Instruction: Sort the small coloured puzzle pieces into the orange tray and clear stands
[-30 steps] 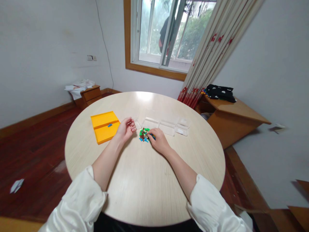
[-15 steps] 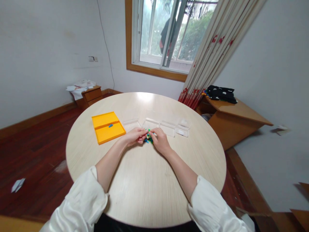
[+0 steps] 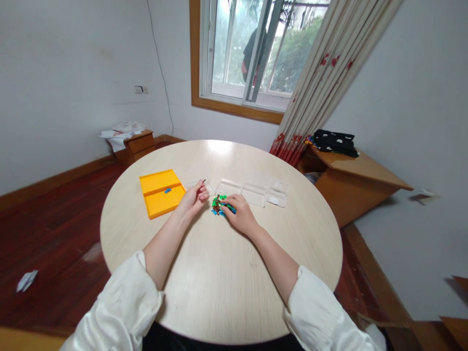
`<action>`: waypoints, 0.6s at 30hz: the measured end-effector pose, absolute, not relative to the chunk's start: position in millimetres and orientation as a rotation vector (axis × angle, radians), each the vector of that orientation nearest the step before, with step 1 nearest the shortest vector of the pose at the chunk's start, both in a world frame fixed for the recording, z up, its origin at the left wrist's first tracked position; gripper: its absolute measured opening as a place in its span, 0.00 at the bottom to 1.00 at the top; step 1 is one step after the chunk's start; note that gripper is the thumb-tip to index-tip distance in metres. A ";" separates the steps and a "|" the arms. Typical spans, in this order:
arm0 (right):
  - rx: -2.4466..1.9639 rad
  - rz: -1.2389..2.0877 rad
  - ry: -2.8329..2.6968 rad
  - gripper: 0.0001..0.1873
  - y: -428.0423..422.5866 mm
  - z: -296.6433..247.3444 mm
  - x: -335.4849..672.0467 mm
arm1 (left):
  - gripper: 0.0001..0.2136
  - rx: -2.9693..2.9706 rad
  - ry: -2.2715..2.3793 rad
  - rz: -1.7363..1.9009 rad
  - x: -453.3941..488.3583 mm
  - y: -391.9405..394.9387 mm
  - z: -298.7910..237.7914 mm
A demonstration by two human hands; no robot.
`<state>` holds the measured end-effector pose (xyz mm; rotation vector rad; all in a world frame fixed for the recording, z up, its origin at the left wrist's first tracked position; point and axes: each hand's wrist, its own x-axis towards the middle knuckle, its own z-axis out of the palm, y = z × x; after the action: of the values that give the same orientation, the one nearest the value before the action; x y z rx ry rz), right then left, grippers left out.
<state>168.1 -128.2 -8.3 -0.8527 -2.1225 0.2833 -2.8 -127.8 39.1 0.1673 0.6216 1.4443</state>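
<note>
At the round table (image 3: 223, 273), we pinch a small dark piece (image 3: 204, 181) in our left hand (image 3: 193, 196), just beside a pile of colored bricks (image 3: 217, 206) about midway between the left and right edges. Our right hand (image 3: 240, 211) curls, fingers narrow, over the pile's right side; whether it grips a brick, we cannot tell. Clear boxes (image 3: 253, 195) stand beyond, toward the far edge. Near the left edge, a yellow tray (image 3: 157, 183) holds something blue (image 3: 167, 190).
</note>
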 end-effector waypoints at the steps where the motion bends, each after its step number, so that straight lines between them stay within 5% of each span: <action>1: -0.849 0.279 -2.135 0.08 -128.3 -9.3 168.0 | 0.15 0.132 0.600 1.457 -3.2 -127.7 39.9; 18: -0.888 0.226 -2.251 0.06 -127.9 -15.6 168.1 | 0.17 -0.019 0.482 1.465 -6.0 -132.0 43.2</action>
<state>168.1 -127.9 -15.6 -0.8878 -2.2511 0.2258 -6.0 -132.0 43.2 -0.0193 0.4821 1.4647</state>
